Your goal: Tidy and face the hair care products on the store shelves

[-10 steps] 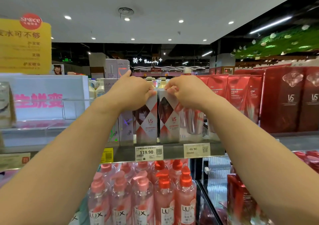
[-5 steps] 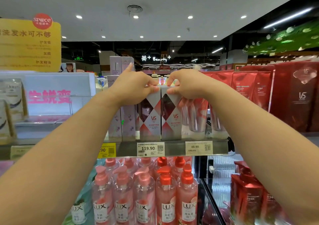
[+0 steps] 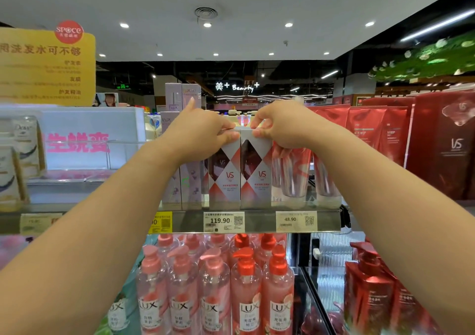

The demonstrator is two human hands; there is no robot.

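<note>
On the top shelf (image 3: 257, 220), at its front edge, two tall boxes with a red and white diamond pattern stand upright side by side, their sides touching. The left hand (image 3: 203, 134) grips the top of the left box (image 3: 224, 178), fingers curled over the lid and thumb pressed on the front face. The right hand (image 3: 280, 126) pinches the top of the right box (image 3: 255, 178), fingertips on the lid edge and thumb on the front. Both boxes face forward with their logos showing.

Just under the boxes a white price tag (image 3: 223, 221) reads 119.90, and a second price tag (image 3: 296, 221) further right reads 48.90. Left of the gripped pair stand pale lilac boxes (image 3: 180, 188), with more stacked behind them. To the right of the pair, clear tubes (image 3: 293, 175) with red streaks stand on the same shelf, partly hidden by the right wrist. Further right are large dark red packs (image 3: 447, 142).

On the shelf below, rows of pink pump bottles (image 3: 185, 291) and red-capped pump bottles (image 3: 262, 291) stand upright, labels forward. Dark red pump bottles (image 3: 370, 296) stand lower right. A yellow sign (image 3: 46, 70) hangs at the upper left, above a white display panel (image 3: 84, 139) with pink lettering.
</note>
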